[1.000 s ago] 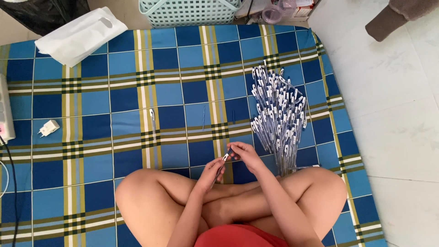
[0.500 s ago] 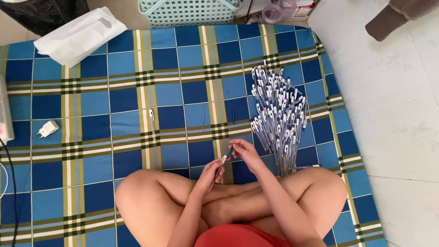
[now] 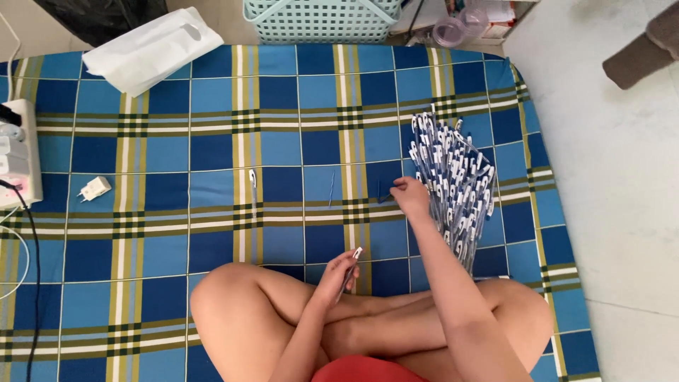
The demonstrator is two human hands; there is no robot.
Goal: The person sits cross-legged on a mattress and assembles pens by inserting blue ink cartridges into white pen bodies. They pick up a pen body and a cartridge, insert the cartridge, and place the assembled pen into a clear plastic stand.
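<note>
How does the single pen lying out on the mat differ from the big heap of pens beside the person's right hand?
The lone pen lies by itself on the checked mat, straight and untouched, away from both hands. The pile of pens is a dense heap with pens crossing and overlapping, and the right hand reaches to its left edge. Both show the same white and blue colouring and rest on the same mat.

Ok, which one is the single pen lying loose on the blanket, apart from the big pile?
Start from the blue, green and white checked blanket that covers the floor, and find the big heap of white-and-blue pens on its right side. Go left past the right hand. The lone white-and-blue pen lies alone on a pale stripe near the blanket's middle, touching nothing.
</note>
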